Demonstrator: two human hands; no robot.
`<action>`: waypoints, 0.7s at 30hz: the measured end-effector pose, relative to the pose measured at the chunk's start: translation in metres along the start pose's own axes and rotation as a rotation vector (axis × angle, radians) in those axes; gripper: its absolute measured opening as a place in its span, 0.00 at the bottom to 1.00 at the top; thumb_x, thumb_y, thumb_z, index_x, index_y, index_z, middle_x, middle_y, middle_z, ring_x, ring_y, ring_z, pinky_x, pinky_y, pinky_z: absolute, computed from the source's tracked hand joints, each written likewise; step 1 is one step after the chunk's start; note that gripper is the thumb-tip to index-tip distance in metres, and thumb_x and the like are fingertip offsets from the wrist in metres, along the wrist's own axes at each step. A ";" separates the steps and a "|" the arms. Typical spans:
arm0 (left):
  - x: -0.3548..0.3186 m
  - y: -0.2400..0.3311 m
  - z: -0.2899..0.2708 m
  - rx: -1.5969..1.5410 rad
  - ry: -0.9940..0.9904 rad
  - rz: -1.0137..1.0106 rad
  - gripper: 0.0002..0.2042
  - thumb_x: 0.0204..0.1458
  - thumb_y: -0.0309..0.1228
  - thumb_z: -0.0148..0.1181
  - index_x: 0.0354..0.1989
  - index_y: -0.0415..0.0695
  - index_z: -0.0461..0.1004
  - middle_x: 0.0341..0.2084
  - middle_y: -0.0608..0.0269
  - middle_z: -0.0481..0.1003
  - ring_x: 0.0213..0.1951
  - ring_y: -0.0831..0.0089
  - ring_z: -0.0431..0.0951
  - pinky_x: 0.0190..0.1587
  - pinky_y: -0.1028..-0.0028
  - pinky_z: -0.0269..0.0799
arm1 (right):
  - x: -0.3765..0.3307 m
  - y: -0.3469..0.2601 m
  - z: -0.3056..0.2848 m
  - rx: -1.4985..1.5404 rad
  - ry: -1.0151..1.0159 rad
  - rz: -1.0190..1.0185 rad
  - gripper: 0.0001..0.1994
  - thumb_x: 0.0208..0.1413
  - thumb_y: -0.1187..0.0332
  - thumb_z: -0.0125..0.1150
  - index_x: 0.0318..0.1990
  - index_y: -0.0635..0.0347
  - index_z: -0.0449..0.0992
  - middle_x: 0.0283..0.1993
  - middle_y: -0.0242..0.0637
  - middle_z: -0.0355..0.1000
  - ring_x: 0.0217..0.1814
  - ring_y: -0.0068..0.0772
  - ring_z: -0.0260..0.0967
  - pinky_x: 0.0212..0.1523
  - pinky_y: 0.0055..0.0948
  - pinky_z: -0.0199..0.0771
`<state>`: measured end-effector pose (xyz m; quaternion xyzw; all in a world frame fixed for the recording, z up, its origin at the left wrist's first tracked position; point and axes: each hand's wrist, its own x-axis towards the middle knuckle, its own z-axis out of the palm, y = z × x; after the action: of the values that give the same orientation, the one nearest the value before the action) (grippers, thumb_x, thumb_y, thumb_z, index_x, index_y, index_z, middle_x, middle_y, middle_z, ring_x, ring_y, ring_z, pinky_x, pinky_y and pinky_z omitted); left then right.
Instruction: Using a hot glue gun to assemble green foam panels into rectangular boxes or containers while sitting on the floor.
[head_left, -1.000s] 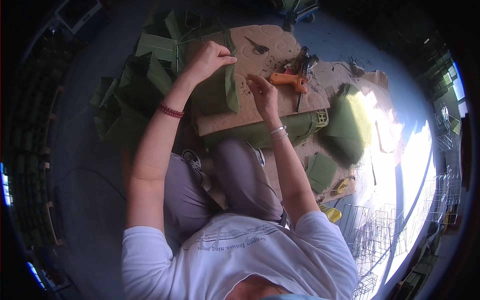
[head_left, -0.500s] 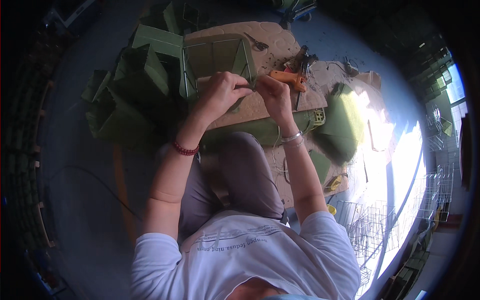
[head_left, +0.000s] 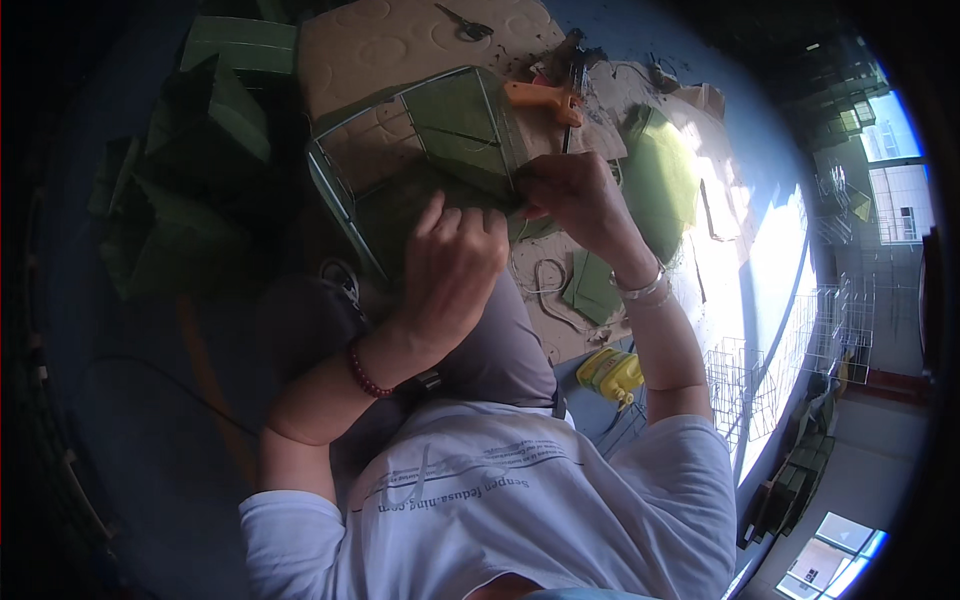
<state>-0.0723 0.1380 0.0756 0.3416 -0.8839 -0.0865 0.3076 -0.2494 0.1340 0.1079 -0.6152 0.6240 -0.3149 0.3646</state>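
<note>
A box of green fabric on a metal wire frame (head_left: 455,125) is tilted over my lap, its open side toward me. My right hand (head_left: 580,195) pinches the fabric at the box's right edge, with thumb and fingers together. My left hand (head_left: 455,255) lies at the near edge of the box, fingers curled over it and the index finger a little raised. Its thumb and whatever the palm presses on are hidden.
Brown cardboard (head_left: 350,50) lies beyond the box, with dark scissors (head_left: 465,22) and an orange-handled tool (head_left: 545,98). Folded green fabric pieces (head_left: 200,130) pile up at the left. A green fabric piece (head_left: 660,180) stands at the right. A yellow bottle (head_left: 610,375) sits near my right elbow.
The box has come closer and tilted toward me. My left hand has moved away from my right hand, down to the near edge. My right hand has shifted right and nearer, still pinching.
</note>
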 end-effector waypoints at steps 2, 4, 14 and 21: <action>-0.012 0.004 0.003 0.209 0.027 0.058 0.06 0.35 0.22 0.56 0.26 0.40 0.71 0.19 0.60 0.68 0.26 0.67 0.73 0.35 0.67 0.72 | -0.003 0.005 -0.004 0.045 -0.079 0.018 0.10 0.52 0.71 0.53 0.34 0.70 0.77 0.23 0.38 0.74 0.27 0.22 0.73 0.29 0.22 0.72; -0.017 0.008 0.004 0.225 -0.014 0.063 0.06 0.35 0.22 0.56 0.25 0.39 0.71 0.19 0.60 0.68 0.26 0.68 0.72 0.34 0.69 0.71 | -0.006 0.007 -0.006 0.053 -0.090 0.045 0.10 0.52 0.71 0.53 0.34 0.70 0.77 0.23 0.38 0.74 0.27 0.22 0.73 0.29 0.22 0.73; -0.016 0.018 0.017 0.311 -0.097 0.139 0.05 0.36 0.23 0.56 0.25 0.38 0.72 0.19 0.62 0.68 0.25 0.71 0.70 0.30 0.75 0.68 | 0.001 -0.005 -0.005 -0.335 -0.143 -0.013 0.10 0.48 0.68 0.57 0.27 0.68 0.75 0.21 0.47 0.71 0.24 0.39 0.73 0.27 0.33 0.70; -0.013 0.018 0.022 0.258 -0.060 0.147 0.05 0.36 0.23 0.56 0.24 0.39 0.71 0.19 0.63 0.67 0.25 0.71 0.70 0.28 0.75 0.67 | 0.019 -0.007 0.002 -0.649 -0.239 -0.058 0.10 0.43 0.68 0.58 0.21 0.68 0.74 0.22 0.54 0.69 0.29 0.52 0.71 0.31 0.38 0.71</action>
<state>-0.0881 0.1592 0.0586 0.3098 -0.9191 0.0405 0.2400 -0.2436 0.1146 0.1114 -0.7491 0.6268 -0.0362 0.2114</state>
